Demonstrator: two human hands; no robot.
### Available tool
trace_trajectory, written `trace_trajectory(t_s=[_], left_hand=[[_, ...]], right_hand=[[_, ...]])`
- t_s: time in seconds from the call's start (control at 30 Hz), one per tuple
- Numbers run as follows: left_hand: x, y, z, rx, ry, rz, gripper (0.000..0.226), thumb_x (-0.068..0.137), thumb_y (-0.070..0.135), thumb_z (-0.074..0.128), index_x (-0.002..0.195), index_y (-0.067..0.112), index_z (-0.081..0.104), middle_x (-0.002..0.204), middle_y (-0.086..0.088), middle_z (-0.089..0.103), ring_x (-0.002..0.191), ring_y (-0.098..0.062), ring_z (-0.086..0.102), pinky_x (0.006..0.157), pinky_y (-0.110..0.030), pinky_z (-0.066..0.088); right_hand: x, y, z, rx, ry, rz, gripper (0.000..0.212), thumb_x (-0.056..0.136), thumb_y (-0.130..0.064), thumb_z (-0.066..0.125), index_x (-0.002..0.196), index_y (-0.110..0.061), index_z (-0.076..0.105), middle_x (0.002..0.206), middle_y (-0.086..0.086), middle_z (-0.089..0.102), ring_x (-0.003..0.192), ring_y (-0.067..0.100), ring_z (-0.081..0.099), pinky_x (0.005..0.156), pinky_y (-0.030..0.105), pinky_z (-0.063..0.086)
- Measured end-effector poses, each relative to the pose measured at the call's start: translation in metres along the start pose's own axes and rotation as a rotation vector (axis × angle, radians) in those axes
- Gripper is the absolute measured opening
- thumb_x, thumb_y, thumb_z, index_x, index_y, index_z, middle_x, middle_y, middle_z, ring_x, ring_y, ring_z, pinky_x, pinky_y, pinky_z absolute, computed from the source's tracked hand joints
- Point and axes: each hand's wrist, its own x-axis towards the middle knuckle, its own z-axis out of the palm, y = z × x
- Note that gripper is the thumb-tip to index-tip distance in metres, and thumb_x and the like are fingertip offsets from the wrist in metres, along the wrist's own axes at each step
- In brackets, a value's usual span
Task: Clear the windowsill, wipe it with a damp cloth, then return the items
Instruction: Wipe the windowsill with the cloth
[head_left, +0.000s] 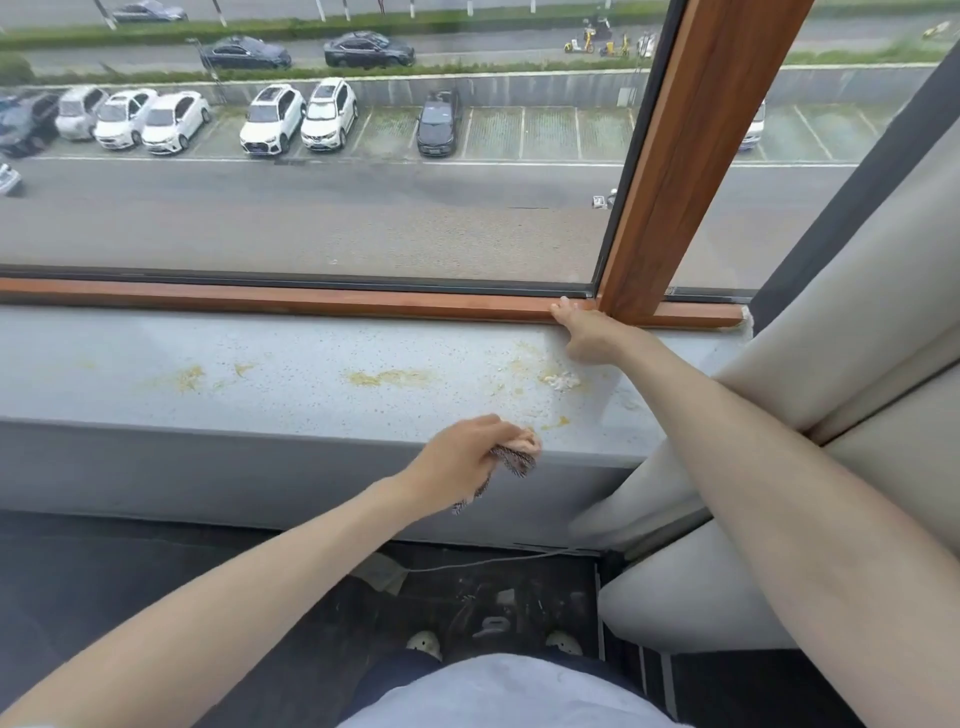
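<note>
Curtain (857, 291) by right hand (587, 338), stained windowsill (208, 353), left hand (462, 460) gripping cloth (522, 449)

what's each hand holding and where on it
The left hand grips a cloth by its bunched upper end, tail hanging. The right hand holds nothing, touching the window frame.

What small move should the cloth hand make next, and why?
Probably slide the left hand with its cloth forward from the front edge onto the yellow smears: the windowsill is visibly stained there, and the right hand rests at the wooden frame, out of the way.
</note>
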Motion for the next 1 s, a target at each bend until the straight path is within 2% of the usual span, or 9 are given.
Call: trace_trajectory(t_s=[0.1, 0.2, 0.27, 0.37, 0.47, 0.6, 0.8, 0.9, 1.0], left_hand=[[0.016, -0.001, -0.013, -0.167, 0.182, -0.104, 0.037, 0.085, -0.009, 0.053, 0.115, 0.008, 0.065, 0.107, 0.001, 0.065, 0.097, -0.014, 0.060, 0.085, -0.018, 0.048], [0.028, -0.023, -0.032, 0.016, 0.338, -0.267, 0.032, 0.086, -0.002, 0.054, 0.114, 0.011, 0.064, 0.107, -0.003, 0.065, 0.095, -0.020, 0.060, 0.082, -0.032, 0.050], [0.022, -0.018, -0.030, 0.107, 0.094, -0.209, 0.032, 0.086, -0.003, 0.053, 0.113, 0.011, 0.063, 0.105, -0.002, 0.061, 0.091, -0.018, 0.057, 0.079, -0.031, 0.048], [0.012, 0.005, -0.019, -0.137, -0.120, -0.145, 0.026, 0.088, -0.004, 0.055, 0.108, 0.008, 0.065, 0.095, -0.003, 0.065, 0.076, -0.009, 0.059, 0.066, -0.018, 0.044], [0.045, -0.008, -0.039, -0.298, 0.286, -0.329, 0.023, 0.091, 0.003, 0.055, 0.108, 0.014, 0.066, 0.091, -0.003, 0.065, 0.073, -0.014, 0.060, 0.060, -0.020, 0.046], [0.073, -0.033, -0.054, 0.227, 0.417, -0.639, 0.027, 0.096, 0.014, 0.044, 0.121, 0.008, 0.051, 0.114, -0.014, 0.053, 0.094, -0.032, 0.056, 0.069, -0.036, 0.038], [0.076, -0.006, -0.027, 0.015, 0.140, -0.155, 0.028, 0.088, 0.003, 0.054, 0.114, 0.010, 0.062, 0.109, -0.009, 0.062, 0.100, -0.029, 0.058, 0.084, -0.039, 0.048], [0.088, -0.026, -0.064, -0.002, 0.388, -0.290, 0.024, 0.093, 0.015, 0.056, 0.115, 0.009, 0.061, 0.109, -0.011, 0.064, 0.098, -0.027, 0.059, 0.082, -0.038, 0.048], [0.091, -0.050, -0.077, 0.266, 0.458, -0.500, 0.020, 0.097, 0.022, 0.049, 0.108, 0.006, 0.053, 0.105, -0.016, 0.063, 0.093, -0.034, 0.060, 0.068, -0.038, 0.040]], right_hand=[[-0.002, 0.000, 0.000, -0.001, 0.007, 0.003, 0.077, 0.085, 0.015, 0.025, 0.153, -0.012, 0.001, 0.160, 0.003, -0.010, 0.148, 0.022, -0.003, 0.120, 0.041, 0.003], [-0.005, -0.002, -0.001, 0.004, 0.008, 0.008, 0.078, 0.085, 0.016, 0.024, 0.153, -0.012, 0.001, 0.160, 0.003, -0.011, 0.148, 0.022, -0.005, 0.120, 0.041, 0.002], [-0.007, -0.002, -0.001, 0.011, 0.003, 0.009, 0.077, 0.085, 0.016, 0.023, 0.153, -0.012, 0.001, 0.160, 0.003, -0.011, 0.148, 0.021, -0.005, 0.120, 0.041, 0.002], [-0.015, 0.002, 0.002, 0.007, 0.006, 0.012, 0.076, 0.085, 0.015, 0.023, 0.153, -0.012, 0.001, 0.160, 0.003, -0.011, 0.148, 0.022, -0.005, 0.120, 0.040, -0.001], [-0.020, 0.003, 0.004, 0.009, -0.001, 0.013, 0.076, 0.085, 0.015, 0.022, 0.153, -0.012, 0.001, 0.160, 0.004, -0.010, 0.147, 0.023, -0.007, 0.118, 0.038, -0.007], [-0.025, -0.003, -0.001, 0.024, 0.004, 0.009, 0.077, 0.085, 0.016, 0.023, 0.153, -0.013, 0.001, 0.160, 0.003, -0.010, 0.147, 0.023, -0.009, 0.117, 0.038, -0.009], [-0.024, -0.005, -0.002, 0.055, 0.004, -0.003, 0.079, 0.083, 0.017, 0.023, 0.153, -0.013, 0.003, 0.160, 0.003, -0.009, 0.147, 0.022, -0.007, 0.117, 0.037, -0.008], [-0.024, -0.005, -0.002, 0.070, 0.002, 0.000, 0.079, 0.084, 0.018, 0.023, 0.153, -0.014, 0.002, 0.160, 0.002, -0.010, 0.147, 0.024, -0.006, 0.116, 0.037, -0.007], [-0.025, -0.006, -0.004, 0.069, 0.006, -0.002, 0.078, 0.085, 0.018, 0.022, 0.153, -0.015, 0.002, 0.160, 0.001, -0.010, 0.147, 0.025, -0.005, 0.116, 0.037, -0.005]])
